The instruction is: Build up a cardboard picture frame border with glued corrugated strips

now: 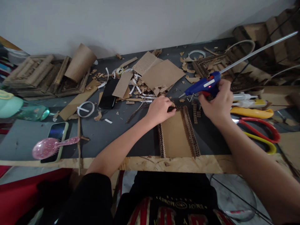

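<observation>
**Gluing trim strip to frame's top edge**

Left hand [160,110] pinched shut on short corrugated cardboard strip [172,108], pressed at top edge of rectangular brown cardboard frame [178,132] lying flat on dark grey table [122,137]. Right hand [217,101] clamped around blue hot-glue gun [205,86], nozzle aimed left, just above frame's top corner. Step in hand, likely: seating strip on glue. Next calls for steady pressure, fingertips clear of nozzle. Red-and-yellow scissors [260,132] near right.

The cardboard frame [178,134] lies on the surface [131,137]; scissors [260,131] right of it, phone [108,93] behind-left.
</observation>
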The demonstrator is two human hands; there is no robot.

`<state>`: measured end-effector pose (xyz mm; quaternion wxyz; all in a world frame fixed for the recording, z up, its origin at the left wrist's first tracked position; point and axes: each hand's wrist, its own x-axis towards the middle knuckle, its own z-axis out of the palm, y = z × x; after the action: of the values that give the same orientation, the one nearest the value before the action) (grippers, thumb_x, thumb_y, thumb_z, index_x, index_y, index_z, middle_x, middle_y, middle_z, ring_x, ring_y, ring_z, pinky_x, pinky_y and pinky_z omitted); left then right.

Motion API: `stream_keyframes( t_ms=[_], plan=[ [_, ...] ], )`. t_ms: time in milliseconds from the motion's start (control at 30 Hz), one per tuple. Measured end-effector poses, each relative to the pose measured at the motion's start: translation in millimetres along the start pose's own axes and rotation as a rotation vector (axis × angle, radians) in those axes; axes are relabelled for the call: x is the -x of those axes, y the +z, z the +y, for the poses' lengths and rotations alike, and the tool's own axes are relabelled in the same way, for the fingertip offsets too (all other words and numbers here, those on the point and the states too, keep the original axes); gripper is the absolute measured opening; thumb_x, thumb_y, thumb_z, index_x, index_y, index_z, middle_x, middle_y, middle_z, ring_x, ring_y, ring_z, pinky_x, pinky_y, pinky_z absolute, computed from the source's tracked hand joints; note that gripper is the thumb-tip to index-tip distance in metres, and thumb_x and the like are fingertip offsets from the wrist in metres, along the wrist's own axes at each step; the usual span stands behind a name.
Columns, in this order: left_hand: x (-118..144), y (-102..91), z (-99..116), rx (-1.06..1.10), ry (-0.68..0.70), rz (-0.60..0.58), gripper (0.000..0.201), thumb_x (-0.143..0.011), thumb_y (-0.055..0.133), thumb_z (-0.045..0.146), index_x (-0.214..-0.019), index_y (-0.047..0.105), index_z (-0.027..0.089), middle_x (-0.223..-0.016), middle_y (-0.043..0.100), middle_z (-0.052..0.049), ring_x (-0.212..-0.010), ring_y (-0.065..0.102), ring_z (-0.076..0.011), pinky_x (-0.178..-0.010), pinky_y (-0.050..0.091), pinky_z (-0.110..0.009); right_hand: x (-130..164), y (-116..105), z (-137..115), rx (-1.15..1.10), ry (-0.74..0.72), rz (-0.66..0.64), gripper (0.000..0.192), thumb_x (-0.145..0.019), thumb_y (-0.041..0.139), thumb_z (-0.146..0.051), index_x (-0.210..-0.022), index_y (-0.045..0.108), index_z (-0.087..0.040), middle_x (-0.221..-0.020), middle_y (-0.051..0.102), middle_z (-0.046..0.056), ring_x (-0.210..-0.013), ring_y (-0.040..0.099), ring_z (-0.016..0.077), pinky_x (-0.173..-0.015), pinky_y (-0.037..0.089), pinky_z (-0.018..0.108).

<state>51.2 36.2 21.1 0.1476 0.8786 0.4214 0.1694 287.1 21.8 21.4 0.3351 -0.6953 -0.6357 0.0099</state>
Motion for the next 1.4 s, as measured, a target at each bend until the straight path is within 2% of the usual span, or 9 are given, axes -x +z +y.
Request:
stream_keyframes(
  t_ms=[167,367,467,567,667,767,1100,1267,1400],
  plan=[
    [-0.1,2.8,-0.6,0.003,0.012,0.019,0.018,-0.091,0.061,0.027,-0.092,0.076,0.018,-0.091,0.072,-0.009,-0.100,0.063,-0.0285,-0.089,0.055,-0.046,1.6,-2.3,-1.6,0.019,0.012,-0.018,0.048,-0.086,0.054,-0.042,-0.131,0.038,-0.034,-0.123,0.063,0.014,-0.114,0.060,0.0395,-0.092,0.044,0.059],
    [-0.8,-1.4,3.9,0.004,-0.010,-0.018,0.017,-0.093,0.061,0.027,-0.093,0.075,0.018,-0.094,0.072,-0.010,-0.101,0.064,-0.0280,-0.091,0.054,-0.045,1.0,-0.9,0.4,0.013,0.007,-0.003,0.047,-0.083,0.058,-0.041,-0.125,0.040,-0.027,-0.122,0.063,0.017,-0.114,0.061,0.0387,-0.095,0.046,0.057],
    [4.9,-11.8,-0.8,0.045,-0.008,-0.029,0.023,-0.092,0.064,0.035,-0.104,0.073,0.018,-0.106,0.072,-0.012,-0.107,0.064,-0.0293,-0.093,0.054,-0.046,-0.4,1.3,2.9,0.007,0.004,0.021,0.046,-0.080,0.060,-0.040,-0.120,0.041,-0.025,-0.119,0.064,0.018,-0.111,0.062,0.0376,-0.094,0.047,0.056],
    [16.0,-22.2,-14.5,0.123,-0.038,0.005,0.034,-0.090,0.067,0.041,-0.117,0.069,0.020,-0.119,0.070,-0.011,-0.113,0.063,-0.0281,-0.094,0.054,-0.043,-1.0,4.0,4.7,-0.007,-0.021,0.035,0.048,-0.077,0.060,-0.041,-0.119,0.042,-0.025,-0.116,0.065,0.016,-0.110,0.063,0.0366,-0.093,0.048,0.055],
    [25.5,-25.0,-29.1,0.193,-0.027,0.031,0.026,-0.089,0.069,0.038,-0.110,0.070,0.022,-0.112,0.073,-0.008,-0.105,0.066,-0.0246,-0.091,0.054,-0.042,0.6,5.3,3.6,-0.002,-0.053,0.013,0.052,-0.076,0.059,-0.043,-0.122,0.042,-0.024,-0.116,0.063,0.014,-0.108,0.064,0.0348,-0.092,0.049,0.054],
    [28.2,-20.8,-35.0,0.217,0.010,0.035,0.019,-0.087,0.071,0.033,-0.103,0.072,0.023,-0.103,0.074,-0.006,-0.100,0.068,-0.0227,-0.089,0.054,-0.040,3.5,4.0,-0.2,0.017,-0.074,-0.016,0.053,-0.080,0.057,-0.043,-0.128,0.042,-0.025,-0.118,0.062,0.013,-0.109,0.063,0.0337,-0.093,0.049,0.052],
    [24.7,-10.2,-28.0,0.139,0.027,0.080,0.014,-0.089,0.068,0.029,-0.097,0.076,0.021,-0.094,0.075,-0.006,-0.098,0.068,-0.0241,-0.090,0.055,-0.043,9.4,8.3,0.5,-0.030,-0.155,-0.065,0.051,-0.081,0.059,-0.044,-0.125,0.045,-0.022,-0.114,0.061,0.013,-0.105,0.063,0.0319,-0.089,0.052,0.052],
    [26.4,-7.2,-26.4,0.171,0.002,0.126,0.014,-0.086,0.070,0.026,-0.097,0.077,0.021,-0.095,0.075,-0.006,-0.095,0.069,-0.0229,-0.089,0.056,-0.041,10.6,11.7,4.8,-0.053,-0.196,-0.035,0.048,-0.082,0.060,-0.039,-0.124,0.047,-0.021,-0.114,0.062,0.014,-0.107,0.063,0.0321,-0.090,0.052,0.053],
    [26.7,-2.3,-24.9,0.180,-0.012,0.161,0.010,-0.083,0.071,0.023,-0.091,0.075,0.020,-0.095,0.075,-0.005,-0.094,0.069,-0.0225,-0.090,0.055,-0.040,9.5,15.1,10.6,-0.086,-0.296,0.010,0.043,-0.083,0.062,-0.035,-0.121,0.049,-0.021,-0.115,0.064,0.014,-0.108,0.063,0.0323,-0.090,0.053,0.052]
  ],
)
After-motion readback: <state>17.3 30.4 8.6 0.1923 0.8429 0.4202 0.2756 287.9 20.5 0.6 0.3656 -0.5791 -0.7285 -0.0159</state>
